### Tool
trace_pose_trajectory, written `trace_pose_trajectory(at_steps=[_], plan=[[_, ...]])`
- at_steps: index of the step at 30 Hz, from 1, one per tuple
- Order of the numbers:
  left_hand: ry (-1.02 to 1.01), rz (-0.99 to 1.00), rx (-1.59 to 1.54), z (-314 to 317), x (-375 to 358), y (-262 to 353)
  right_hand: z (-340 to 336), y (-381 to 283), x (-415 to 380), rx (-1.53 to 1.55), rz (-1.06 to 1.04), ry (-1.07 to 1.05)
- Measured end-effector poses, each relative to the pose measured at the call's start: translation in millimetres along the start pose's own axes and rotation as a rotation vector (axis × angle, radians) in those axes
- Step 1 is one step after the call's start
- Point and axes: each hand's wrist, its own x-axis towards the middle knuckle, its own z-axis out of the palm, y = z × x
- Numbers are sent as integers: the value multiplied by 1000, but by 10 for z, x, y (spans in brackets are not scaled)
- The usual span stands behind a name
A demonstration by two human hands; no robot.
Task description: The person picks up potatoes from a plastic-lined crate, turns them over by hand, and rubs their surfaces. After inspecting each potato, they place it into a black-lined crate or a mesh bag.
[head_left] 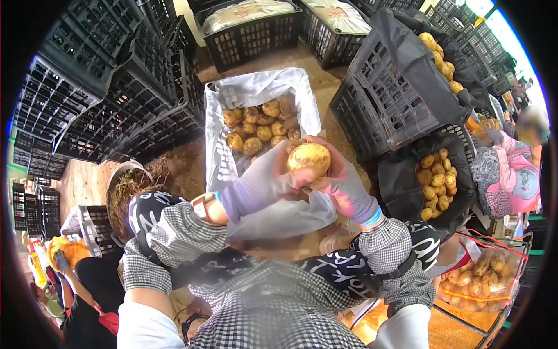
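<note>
Both my gloved hands are closed around one large yellow potato, held up over the near part of a lined crate. My left hand, in a grey-purple glove, grips it from the left. From the right, my right hand wraps it in a matching glove, its fingers pinkish. Below and beyond them, the crate with a white plastic liner holds several potatoes, some with brown soil on them. Part of the liner hangs over the crate's near side.
Black crates are stacked at left, beside a bucket of dry plant scraps. To the right stand crates with black liners, one holding potatoes. Bagged potatoes sit lower right. Other people work at both sides.
</note>
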Motion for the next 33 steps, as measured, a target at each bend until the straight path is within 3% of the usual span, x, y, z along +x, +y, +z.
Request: trace_pose_trajectory(at_steps=[2, 4, 6, 8, 11, 12, 15, 16, 17, 20, 23, 27, 29, 31, 33], plan=[[77, -4, 183, 42, -35, 27, 15, -3, 4, 0, 53, -12], [86, 131, 280, 11, -19, -54, 33, -44, 11, -7, 97, -33], [64, 115, 188, -24, -32, -32, 49, -91, 21, -14, 125, -60], [4, -53, -95, -43, -91, 229, -65, 75, 3, -7, 108, -54], [127, 119, 257, -94, -42, -34, -54, 64, 9, 11, 110, -42], [139, -37, 144, -108, 0, -39, -31, 55, 10, 24, 114, -37], [329, -13, 222, -267, 270, -204, -143, 100, 14, 67, 28, 30], [453, 179, 338, -476, 485, -396, -173, 45, -3, 61, -121, 10], [572, 377, 456, -754, 714, -667, -448, 138, -87, 102, -115, 125], [442, -241, 808, -1356, 1058, -1483, -722, -454, -572, -196, -532, 454], [4, -540, 1161, -1437, 1153, -2463, -1032, -1120, -1606, -333, -748, 758], [310, -711, 971, -1260, 1041, -3559, -1284, -2253, -4175, -215, -808, 831], [408, -656, 869, -1222, 1081, -3787, -1191, -2726, -5329, -154, -818, 815], [343, -593, 775, -1170, 1075, -3449, -1056, -2935, -5922, -172, -853, 849], [245, -512, 656, -1055, 1032, -2886, -909, -2873, -5693, -427, -909, 1192]])
